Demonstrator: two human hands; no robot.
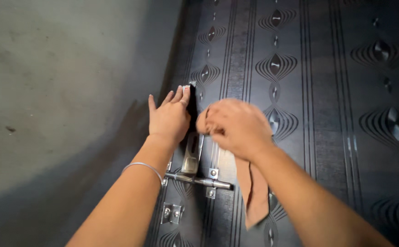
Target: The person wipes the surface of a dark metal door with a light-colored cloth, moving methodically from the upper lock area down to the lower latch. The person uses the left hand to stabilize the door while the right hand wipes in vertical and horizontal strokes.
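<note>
My left hand lies flat, fingers together, against the left edge of a dark patterned door, just above a metal sliding bolt latch. A thin bangle circles that wrist. My right hand is blurred with motion and closed around a brownish cloth, whose loose end hangs down beside the latch. The right hand is pressed to the door beside the left hand, above the upright hasp of the latch.
A grey plastered wall fills the left side, meeting the door edge. The door carries embossed oval motifs and vertical grooves. A second small metal bracket sits below the bolt.
</note>
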